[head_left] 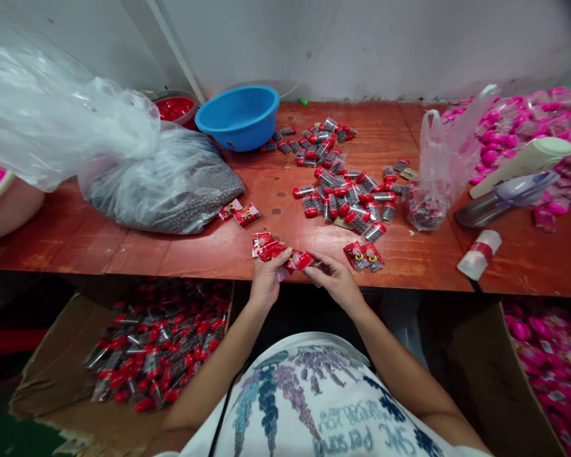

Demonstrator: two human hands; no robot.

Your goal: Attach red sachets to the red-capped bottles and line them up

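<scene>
Both hands meet at the front edge of the red-brown table [314, 266]. My left hand [266, 276] is closed around a small red-capped tube in clear wrapping [299, 260], with red label packets just above its fingers. My right hand [332, 276] pinches the same wrapped tube from the right. More red label packets [364, 255] lie beside my right hand. A heap of red-capped tubes [345, 193] filled with dark beads is spread over the middle of the table.
A blue bowl [240, 116] and a clear bag of dark beads [166, 187] sit at the back left. A small plastic bag [431, 190], bottles and pink-capped tubes [528, 127] lie right. Cardboard boxes below hold red-capped tubes [157, 346] and pink ones [552, 362].
</scene>
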